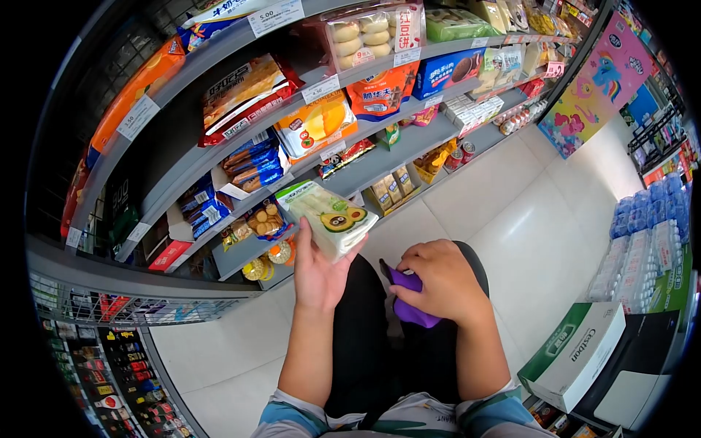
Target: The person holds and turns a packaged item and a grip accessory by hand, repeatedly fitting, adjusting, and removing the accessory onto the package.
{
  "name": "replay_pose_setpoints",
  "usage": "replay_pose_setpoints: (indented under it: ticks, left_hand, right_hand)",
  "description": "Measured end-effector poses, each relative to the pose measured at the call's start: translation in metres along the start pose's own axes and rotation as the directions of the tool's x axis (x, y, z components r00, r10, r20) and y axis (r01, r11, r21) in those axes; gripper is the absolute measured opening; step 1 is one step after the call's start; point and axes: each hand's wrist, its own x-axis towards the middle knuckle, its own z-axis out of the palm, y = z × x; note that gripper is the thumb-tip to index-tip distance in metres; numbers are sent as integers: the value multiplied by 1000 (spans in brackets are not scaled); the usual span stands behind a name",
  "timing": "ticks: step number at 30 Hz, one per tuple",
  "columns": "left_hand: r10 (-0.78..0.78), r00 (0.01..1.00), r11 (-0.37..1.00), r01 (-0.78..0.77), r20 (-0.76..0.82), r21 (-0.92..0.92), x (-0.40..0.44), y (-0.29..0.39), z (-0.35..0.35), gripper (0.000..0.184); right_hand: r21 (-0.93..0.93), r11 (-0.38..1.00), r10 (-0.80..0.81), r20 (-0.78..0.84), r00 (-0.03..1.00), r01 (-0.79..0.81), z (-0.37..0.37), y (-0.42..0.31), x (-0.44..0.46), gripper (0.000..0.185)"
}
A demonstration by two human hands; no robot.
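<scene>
My left hand (pixel 323 271) is closed around the lower end of a white-and-green bread pack (pixel 325 215) with an avocado cartoon on it. The pack is tilted up in front of the lower shelves. Over my right knee, my right hand (pixel 442 281) grips a purple item (pixel 414 299) with a dark edge; my fingers cover much of it, and I cannot make out its kind. Near the left hand, on the shelf, are a bag of round biscuits (pixel 266 220) and some blue snack packs (pixel 255 166).
Grey store shelves (pixel 292 109) with packaged snacks curve across the front and left. A wire basket rack (pixel 157 306) stands at the left. To the right are a Cestbon carton (pixel 577 350) and wrapped water bottles (pixel 635 255). White floor tiles (pixel 496 197) run between them.
</scene>
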Motion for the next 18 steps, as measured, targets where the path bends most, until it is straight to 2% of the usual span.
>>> replay_pose_setpoints:
  ticks: [2,6,7,8,9,10,12,13,14,16,18]
  left_hand:
    - [-8,995,998,1,-103,-69,-2,2,7,51]
    - [-34,998,998,31,-54,-49,6,-1,-16,56]
    - [-36,998,999,37,-48,18,8,-2,-15,59]
    - [-40,998,996,43,-42,84,9,-3,-14,62]
    - [-85,995,988,91,-48,125,7,-4,-11,62]
    - [-90,995,988,94,-39,121,6,-6,-11,62]
    - [-171,981,953,141,90,269,7,-10,-17,58]
    - [-186,977,921,135,108,367,7,-12,-20,58]
    - [-187,975,919,130,122,371,8,-16,-20,58]
    - [-102,992,827,46,68,561,9,-23,-22,56]
    - [-141,986,824,69,85,563,10,-20,-27,56]
  right_hand:
    - [0,1000,-17,53,998,17,5,7,-1,31]
    - [15,995,98,22,995,-98,6,2,8,24]
    - [211,937,303,-97,948,-277,6,-5,13,24]
    - [416,814,508,-171,844,-406,7,-10,18,25]
    - [543,752,562,-232,794,-374,8,-11,20,24]
    - [539,755,564,-241,790,-375,10,-10,21,24]
    - [477,846,465,-440,768,-238,16,-9,20,23]
    - [434,885,372,-445,814,-167,18,-9,18,23]
    - [373,928,208,-474,855,-19,22,-6,18,23]
    - [325,930,-32,-390,920,170,14,-20,24,19]
    - [261,961,-7,-298,955,89,19,-30,21,22]
